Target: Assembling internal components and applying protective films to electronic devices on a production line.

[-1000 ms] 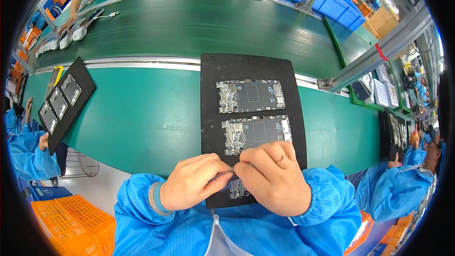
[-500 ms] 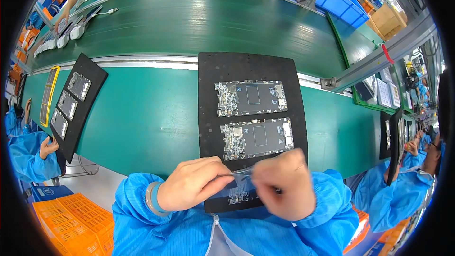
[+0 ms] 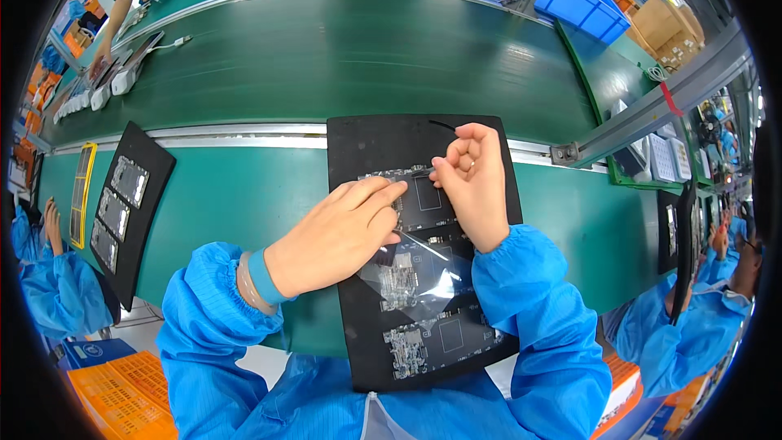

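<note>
Three dark circuit boards lie in a column on a black foam mat (image 3: 358, 334). My left hand (image 3: 338, 232) rests palm down, fingers stretched out, over the left end of the far circuit board (image 3: 428, 216). A clear glossy film (image 3: 436, 281) covers much of the middle board, its upper edge close to my left thumb; whether the thumb touches it I cannot tell. My right hand (image 3: 475, 183) is above the far board, thumb and forefinger pinched on a thin dark piece I cannot make out. A curved black tip (image 3: 442, 125) sticks out beyond that hand. The near circuit board (image 3: 448, 342) is uncovered.
At left, another black mat (image 3: 134, 204) carries three boards beside a yellow frame (image 3: 82, 195). Beyond the rail is a green belt (image 3: 326, 49). A metal post (image 3: 652, 106) slants in at right. Co-workers in blue sit on both sides; another person's arm reaches in far left.
The mat and boards now sit differently before me, with the near board fully showing. Both hands have moved forward to the far board. The film lies over the middle board, out of my right hand.
</note>
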A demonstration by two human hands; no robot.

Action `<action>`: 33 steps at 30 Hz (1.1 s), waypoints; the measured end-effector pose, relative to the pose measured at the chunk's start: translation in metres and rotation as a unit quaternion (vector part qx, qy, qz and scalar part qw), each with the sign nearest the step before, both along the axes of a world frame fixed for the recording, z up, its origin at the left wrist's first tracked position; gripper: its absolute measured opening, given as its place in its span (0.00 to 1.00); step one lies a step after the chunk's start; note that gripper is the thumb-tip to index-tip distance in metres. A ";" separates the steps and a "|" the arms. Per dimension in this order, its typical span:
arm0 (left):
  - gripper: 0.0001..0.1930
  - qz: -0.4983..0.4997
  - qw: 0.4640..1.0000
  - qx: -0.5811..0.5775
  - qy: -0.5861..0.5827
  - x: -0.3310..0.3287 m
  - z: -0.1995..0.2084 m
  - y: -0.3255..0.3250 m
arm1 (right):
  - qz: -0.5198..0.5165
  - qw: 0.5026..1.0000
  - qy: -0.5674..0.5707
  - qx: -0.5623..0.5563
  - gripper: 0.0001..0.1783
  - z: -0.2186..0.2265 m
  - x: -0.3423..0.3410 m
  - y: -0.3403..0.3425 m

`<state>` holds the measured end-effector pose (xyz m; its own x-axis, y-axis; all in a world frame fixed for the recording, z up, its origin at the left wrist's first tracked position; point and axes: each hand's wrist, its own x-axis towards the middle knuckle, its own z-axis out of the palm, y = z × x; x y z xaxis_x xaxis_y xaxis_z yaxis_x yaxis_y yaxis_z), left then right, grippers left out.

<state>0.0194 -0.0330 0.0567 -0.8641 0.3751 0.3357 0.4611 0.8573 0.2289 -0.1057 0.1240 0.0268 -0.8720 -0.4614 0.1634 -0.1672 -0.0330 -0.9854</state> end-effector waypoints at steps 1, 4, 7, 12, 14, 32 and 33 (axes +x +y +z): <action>0.12 0.004 1.000 -0.017 -0.012 -0.002 -0.003 -0.003 | -0.007 1.000 0.023 0.001 0.22 -0.005 0.000 -0.003; 0.13 -0.010 1.000 -0.016 -0.013 -0.008 -0.004 -0.009 | -0.015 0.996 0.070 0.051 0.21 -0.012 -0.001 -0.005; 0.14 -0.023 1.000 -0.002 -0.007 -0.012 -0.004 -0.012 | -0.021 0.990 0.122 0.068 0.21 -0.014 -0.001 -0.007; 0.14 -0.034 0.999 0.018 -0.003 -0.016 -0.006 -0.014 | -0.024 0.985 0.144 0.096 0.21 -0.012 -0.002 -0.008; 0.14 -0.034 0.999 0.017 -0.011 -0.017 -0.004 -0.014 | -0.025 0.983 0.151 0.103 0.21 -0.008 -0.001 -0.008; 0.13 -0.020 0.998 -0.046 -0.046 -0.023 0.004 -0.009 | -0.053 0.956 0.220 0.186 0.26 -0.008 -0.004 0.001; 0.13 -0.017 0.997 -0.050 -0.048 -0.023 0.004 -0.009 | -0.051 0.954 0.224 0.191 0.26 -0.008 -0.004 0.001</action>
